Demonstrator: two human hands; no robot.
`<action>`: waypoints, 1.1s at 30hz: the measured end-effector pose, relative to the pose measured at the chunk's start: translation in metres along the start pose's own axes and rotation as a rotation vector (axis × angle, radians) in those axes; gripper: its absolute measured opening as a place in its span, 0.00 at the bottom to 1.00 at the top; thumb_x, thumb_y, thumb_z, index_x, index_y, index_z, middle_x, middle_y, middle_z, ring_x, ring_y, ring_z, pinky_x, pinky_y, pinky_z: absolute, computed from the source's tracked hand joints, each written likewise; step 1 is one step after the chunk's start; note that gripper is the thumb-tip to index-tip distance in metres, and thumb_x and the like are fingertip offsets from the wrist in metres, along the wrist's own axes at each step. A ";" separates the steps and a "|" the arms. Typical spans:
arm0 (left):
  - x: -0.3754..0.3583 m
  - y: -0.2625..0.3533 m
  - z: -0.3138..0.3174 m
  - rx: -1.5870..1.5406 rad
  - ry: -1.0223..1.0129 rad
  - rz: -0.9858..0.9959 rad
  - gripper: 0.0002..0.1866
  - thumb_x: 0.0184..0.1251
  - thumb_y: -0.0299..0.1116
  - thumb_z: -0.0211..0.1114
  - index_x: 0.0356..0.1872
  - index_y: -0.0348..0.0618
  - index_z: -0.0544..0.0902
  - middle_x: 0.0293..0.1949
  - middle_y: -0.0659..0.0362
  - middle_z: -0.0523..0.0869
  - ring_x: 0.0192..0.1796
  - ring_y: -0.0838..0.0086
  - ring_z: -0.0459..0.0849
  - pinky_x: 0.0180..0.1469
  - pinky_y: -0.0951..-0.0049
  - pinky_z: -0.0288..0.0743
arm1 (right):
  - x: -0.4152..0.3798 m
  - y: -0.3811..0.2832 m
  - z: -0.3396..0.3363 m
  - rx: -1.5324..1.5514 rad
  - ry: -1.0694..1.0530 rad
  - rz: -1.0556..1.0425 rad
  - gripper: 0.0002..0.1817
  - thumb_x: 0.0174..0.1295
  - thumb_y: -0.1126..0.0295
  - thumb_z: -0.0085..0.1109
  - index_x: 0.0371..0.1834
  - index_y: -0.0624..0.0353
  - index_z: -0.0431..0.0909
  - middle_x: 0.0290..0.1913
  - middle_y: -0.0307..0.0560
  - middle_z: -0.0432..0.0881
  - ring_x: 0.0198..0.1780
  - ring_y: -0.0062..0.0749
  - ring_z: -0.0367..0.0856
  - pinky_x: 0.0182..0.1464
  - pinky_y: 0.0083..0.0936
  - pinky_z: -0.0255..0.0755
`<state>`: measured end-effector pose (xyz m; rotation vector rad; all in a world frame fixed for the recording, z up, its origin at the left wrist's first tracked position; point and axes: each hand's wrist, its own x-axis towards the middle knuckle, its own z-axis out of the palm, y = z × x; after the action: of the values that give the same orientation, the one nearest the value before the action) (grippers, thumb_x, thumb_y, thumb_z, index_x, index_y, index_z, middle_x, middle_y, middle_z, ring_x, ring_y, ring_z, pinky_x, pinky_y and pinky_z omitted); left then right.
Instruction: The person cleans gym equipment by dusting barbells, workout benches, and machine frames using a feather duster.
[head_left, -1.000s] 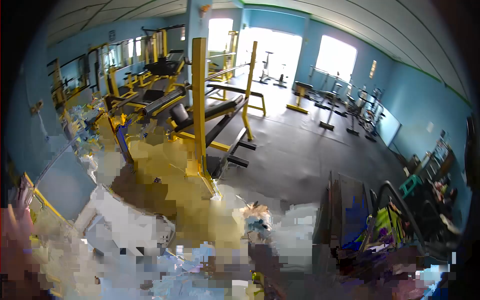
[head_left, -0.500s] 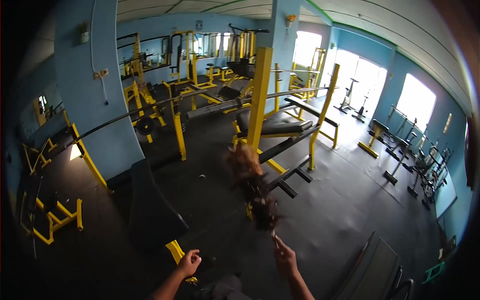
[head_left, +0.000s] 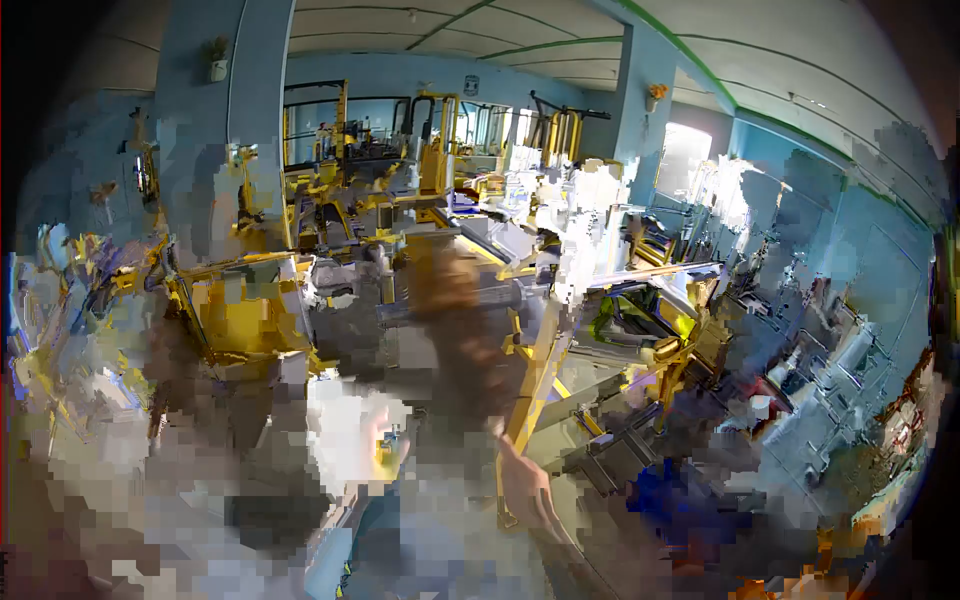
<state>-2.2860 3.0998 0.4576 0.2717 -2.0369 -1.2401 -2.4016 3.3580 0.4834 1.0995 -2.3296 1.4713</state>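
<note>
A: What does the right hand (head_left: 525, 490) hold?
B: It is raised, low in the middle of the view, closed on the thin handle of a duster (head_left: 455, 320). The brown feather head stands up from the hand, a blurred streak tilted a little to the left.
A: And the left hand?
B: I cannot tell. The lower left is broken into blocks, and no hand can be made out there.
A: What is around the duster?
B: Just to its right stands a yellow post (head_left: 540, 370), part of a gym rack. More yellow frames (head_left: 240, 310) lie to the left, smeared by the blocks. Behind them is a blue pillar (head_left: 255, 80) with a small plant (head_left: 216, 55) high on it. A second pillar (head_left: 640, 110) stands to the right, and a bright window (head_left: 685, 150) beside it. The ceiling (head_left: 480, 20) is pale with green lines.
</note>
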 end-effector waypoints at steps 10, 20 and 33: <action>0.163 0.003 0.007 0.515 0.331 0.301 0.36 0.78 0.45 0.52 0.78 0.40 0.51 0.77 0.39 0.50 0.79 0.46 0.52 0.78 0.54 0.46 | -0.025 0.056 0.021 0.245 -0.148 0.073 0.24 0.67 0.79 0.52 0.67 0.53 0.76 0.25 0.45 0.70 0.27 0.27 0.73 0.35 0.23 0.70; 0.185 0.017 0.009 0.429 0.371 0.198 0.29 0.78 0.36 0.55 0.73 0.37 0.59 0.66 0.43 0.69 0.70 0.53 0.68 0.70 0.58 0.63 | -0.024 0.119 -0.022 0.334 -0.364 0.344 0.20 0.68 0.75 0.53 0.64 0.57 0.78 0.40 0.50 0.86 0.39 0.18 0.81 0.44 0.21 0.74; 0.194 0.003 0.013 -0.106 0.347 -0.192 0.36 0.76 0.46 0.59 0.75 0.40 0.54 0.64 0.52 0.71 0.64 0.70 0.73 0.69 0.65 0.65 | 0.011 0.098 0.000 0.372 -0.287 0.325 0.23 0.68 0.75 0.54 0.67 0.53 0.75 0.44 0.58 0.86 0.47 0.29 0.87 0.49 0.24 0.77</action>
<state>-2.4328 3.0104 0.5477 0.5995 -1.6727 -1.3089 -2.4747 3.3758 0.4196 1.1155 -2.5931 2.0534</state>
